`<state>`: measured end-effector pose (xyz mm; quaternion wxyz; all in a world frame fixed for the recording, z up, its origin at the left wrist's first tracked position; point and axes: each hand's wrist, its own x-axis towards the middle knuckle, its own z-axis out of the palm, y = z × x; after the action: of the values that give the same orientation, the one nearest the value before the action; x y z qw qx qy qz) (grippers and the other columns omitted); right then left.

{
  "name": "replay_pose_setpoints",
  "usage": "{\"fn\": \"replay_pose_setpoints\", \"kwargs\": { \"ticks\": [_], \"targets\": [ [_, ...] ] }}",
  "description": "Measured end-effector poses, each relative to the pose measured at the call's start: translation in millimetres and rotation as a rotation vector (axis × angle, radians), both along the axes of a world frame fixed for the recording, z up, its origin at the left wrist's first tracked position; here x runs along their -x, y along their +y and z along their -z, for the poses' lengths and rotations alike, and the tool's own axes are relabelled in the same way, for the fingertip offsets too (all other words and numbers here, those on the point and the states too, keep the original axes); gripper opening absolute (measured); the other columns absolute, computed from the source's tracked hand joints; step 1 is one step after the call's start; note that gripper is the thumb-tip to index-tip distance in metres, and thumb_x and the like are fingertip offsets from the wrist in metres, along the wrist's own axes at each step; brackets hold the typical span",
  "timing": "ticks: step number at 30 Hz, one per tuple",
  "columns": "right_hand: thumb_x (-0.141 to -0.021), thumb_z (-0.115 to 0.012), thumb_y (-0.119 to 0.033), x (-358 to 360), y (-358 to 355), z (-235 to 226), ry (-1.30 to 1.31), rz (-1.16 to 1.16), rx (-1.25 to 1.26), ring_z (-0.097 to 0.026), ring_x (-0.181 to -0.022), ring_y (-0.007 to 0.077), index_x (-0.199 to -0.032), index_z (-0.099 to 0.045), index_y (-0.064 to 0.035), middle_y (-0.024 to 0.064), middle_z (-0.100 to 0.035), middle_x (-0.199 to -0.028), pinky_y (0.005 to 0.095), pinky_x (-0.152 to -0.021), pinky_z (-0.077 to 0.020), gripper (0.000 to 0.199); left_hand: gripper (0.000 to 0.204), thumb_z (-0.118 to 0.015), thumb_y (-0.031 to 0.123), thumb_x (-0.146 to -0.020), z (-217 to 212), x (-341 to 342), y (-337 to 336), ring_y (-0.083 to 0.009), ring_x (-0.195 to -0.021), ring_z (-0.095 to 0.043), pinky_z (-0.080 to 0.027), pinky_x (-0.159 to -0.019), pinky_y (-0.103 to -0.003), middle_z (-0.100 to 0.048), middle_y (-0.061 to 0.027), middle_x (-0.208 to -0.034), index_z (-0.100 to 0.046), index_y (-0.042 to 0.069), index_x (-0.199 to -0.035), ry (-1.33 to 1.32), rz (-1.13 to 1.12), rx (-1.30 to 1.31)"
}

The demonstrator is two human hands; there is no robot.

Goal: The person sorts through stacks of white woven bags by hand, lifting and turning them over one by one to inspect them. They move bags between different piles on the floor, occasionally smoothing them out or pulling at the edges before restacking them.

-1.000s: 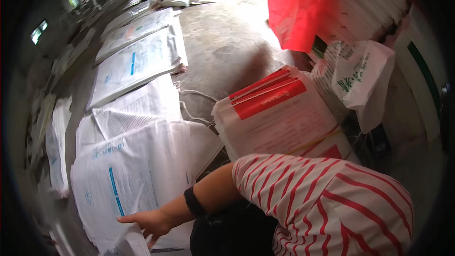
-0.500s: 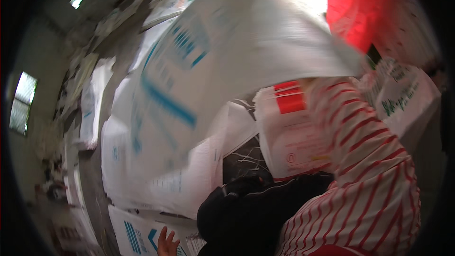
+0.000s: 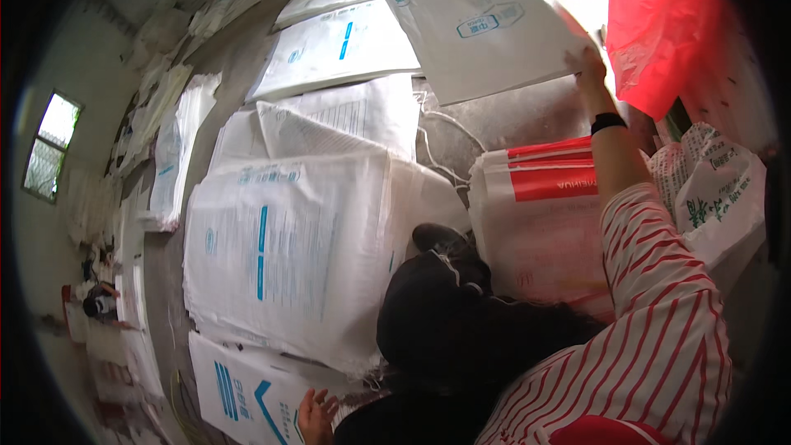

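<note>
Far off, my right hand (image 3: pixel 587 64) grips the edge of a flat white sack (image 3: pixel 486 41) with blue print. That sack hangs stretched out at the top of the view, its upper end cut off. Low in the view, beside a white sack with bold blue marks (image 3: pixel 239 391), my left hand (image 3: pixel 316 414) has its fingers apart and holds nothing. A thick stack of white sacks (image 3: pixel 305 247) with fine blue print lies in front of my bent leg. To its right is a stack of white and red sacks (image 3: pixel 535 239), partly behind my right arm.
More flat white sacks (image 3: pixel 338 45) lie beyond the thick stack. A red sheet (image 3: pixel 659 25) hangs at the far right, above a crumpled white sack with green print (image 3: pixel 713 189). White cord (image 3: pixel 449 128) trails between the stacks. Another person (image 3: pixel 100 303) is at the far left.
My right arm has stretched out farther, carrying the white sack from over the thick stack to the far side. The stack is now uncovered. My left hand has shifted slightly right and stays open.
</note>
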<state>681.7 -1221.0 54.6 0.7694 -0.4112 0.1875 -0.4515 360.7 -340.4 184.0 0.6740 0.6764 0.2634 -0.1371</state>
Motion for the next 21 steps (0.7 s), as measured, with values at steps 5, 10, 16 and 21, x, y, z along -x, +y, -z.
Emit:
{"fn": "replay_pose_setpoints", "kwargs": {
  "ticks": [5,10,16,21],
  "targets": [
    [-0.102,-0.046,-0.027,5.1,8.6,38.4,0.212,0.148,-0.055,-0.069,-0.082,0.0311,-0.111,-0.052,-0.0013,0.0120,-0.057,-0.097,0.0364,-0.058,-0.0567,0.027,0.055,-0.059,0.024,-0.098,18.9,-30.1,-7.5,-0.0323,-0.112,-0.058,-0.049,-0.094,-0.044,-0.050,-0.0202,-0.135,-0.036,-0.002,-0.141,0.043,-0.095,0.042],
    [-0.098,-0.051,-0.043,28.3,-93.2,102.4,0.937,0.537,0.465,-0.065,-0.069,0.0253,-0.111,-0.062,-0.0114,0.0092,-0.064,-0.092,0.0420,-0.052,-0.0561,0.036,0.054,-0.059,0.024,-0.098,77.7,-121.0,-30.0,-0.0322,-0.111,-0.058,-0.050,-0.093,-0.044,-0.051,-0.0202,-0.134,-0.037,-0.002,-0.140,0.105,-0.038,0.123],
    [-0.094,-0.053,-0.019,54.5,-71.1,160.0,1.373,0.127,0.556,-0.067,-0.075,0.0271,-0.105,-0.063,-0.0084,0.0133,-0.065,-0.095,0.0420,-0.053,-0.0575,0.019,0.054,-0.059,0.024,-0.097,126.5,-235.1,-94.1,-0.0320,-0.110,-0.059,-0.050,-0.091,-0.043,-0.052,-0.0203,-0.132,-0.038,-0.002,-0.139,0.144,0.086,0.105],
    [-0.089,-0.057,-0.020,19.8,-10.1,143.8,1.744,0.283,1.020,-0.067,-0.084,0.0349,-0.108,-0.064,-0.0040,0.0204,-0.066,-0.105,0.0479,-0.077,-0.0556,0.026,0.053,-0.059,0.024,-0.097,149.5,-289.5,-128.3,-0.0318,-0.109,-0.059,-0.050,-0.090,-0.043,-0.053,-0.0204,-0.130,-0.039,-0.003,-0.139,0.154,0.129,0.114]
  ]
}}
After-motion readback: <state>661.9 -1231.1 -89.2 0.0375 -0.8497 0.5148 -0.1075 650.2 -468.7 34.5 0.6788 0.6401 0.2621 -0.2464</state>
